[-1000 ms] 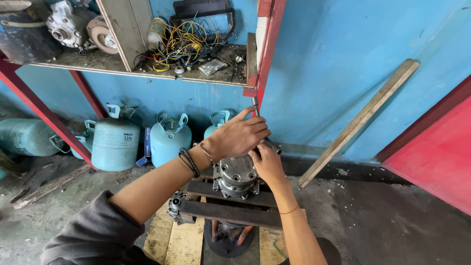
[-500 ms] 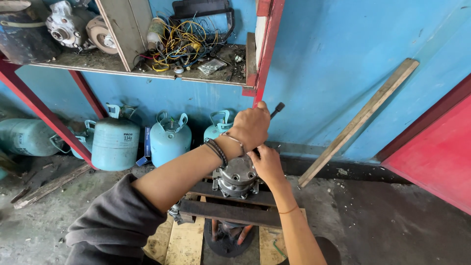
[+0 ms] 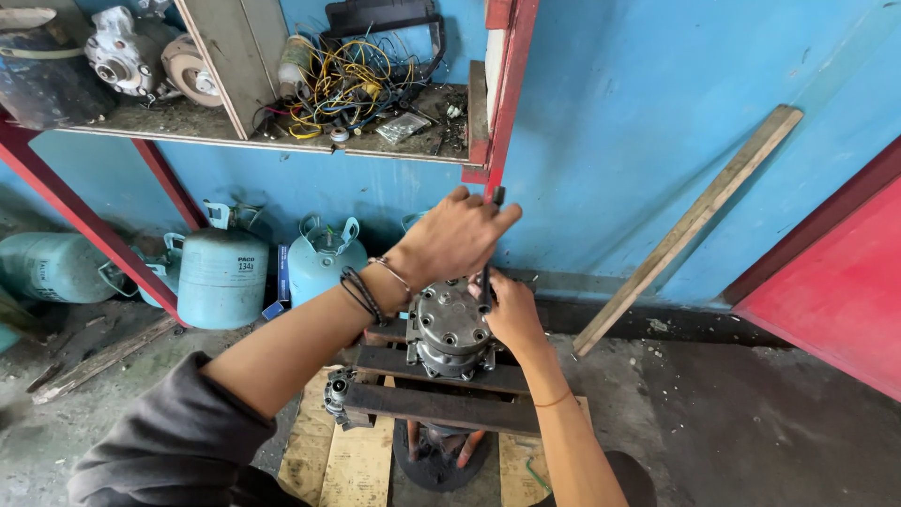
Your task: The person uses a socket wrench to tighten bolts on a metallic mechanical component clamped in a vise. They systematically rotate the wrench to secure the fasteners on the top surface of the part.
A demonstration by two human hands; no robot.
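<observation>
A grey metal compressor [image 3: 450, 329], with bolts around its top face, sits clamped between dark steel bars [image 3: 441, 406] on a stand. My left hand [image 3: 455, 239], with bracelets on the wrist, is closed around the dark handle of a long tool [image 3: 496, 196] that stands above the compressor's far right edge. My right hand [image 3: 513, 312] presses against the compressor's right side, its fingers curled around the tool's lower end. The tool's tip is hidden by my fingers.
Light blue gas cylinders [image 3: 222, 277] stand against the blue wall under a red-framed shelf [image 3: 282, 141] holding wires and machine parts. A wooden plank [image 3: 690, 225] leans on the wall at the right, and a red panel [image 3: 831, 282] stands far right. Wooden boards [image 3: 343, 460] lie under the stand.
My left hand has lifted and swung to the right with the tool handle, away from the compressor's top. My right hand has stayed at the compressor's side.
</observation>
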